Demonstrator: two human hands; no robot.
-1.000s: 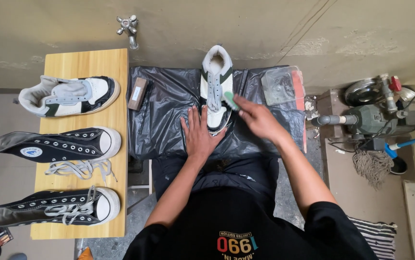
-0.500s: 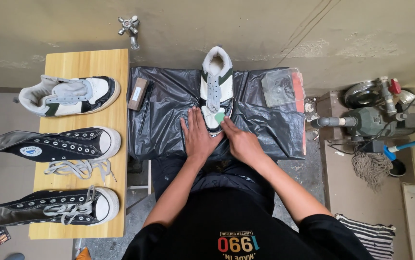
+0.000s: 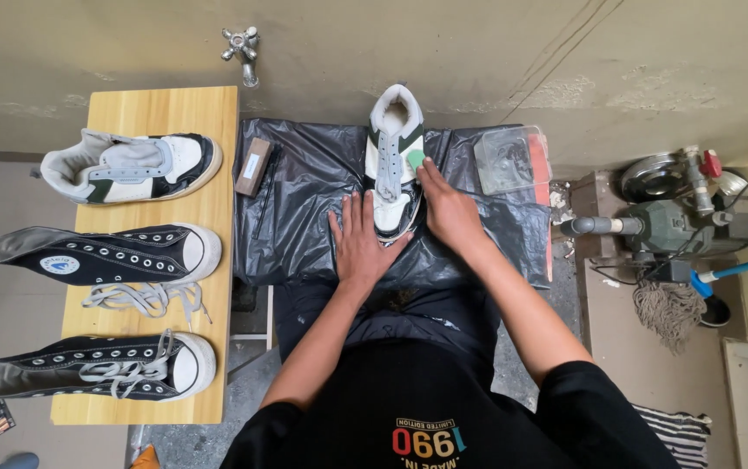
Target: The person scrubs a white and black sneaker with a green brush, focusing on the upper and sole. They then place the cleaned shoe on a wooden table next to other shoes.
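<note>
Our left hand (image 3: 359, 246) lies flat and open on the toe of the white and green sneaker (image 3: 392, 161), which stands on the black plastic sheet (image 3: 304, 208). Our right hand (image 3: 449, 211) grips a small green brush (image 3: 415, 160) against the sneaker's side.

Even, soft light; sharp focus, perhaps slight edge distortion.

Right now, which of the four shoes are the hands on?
The white-and-green sneaker on the black plastic sheet, toe toward the person. The other three lie untouched on the wooden table.
</note>
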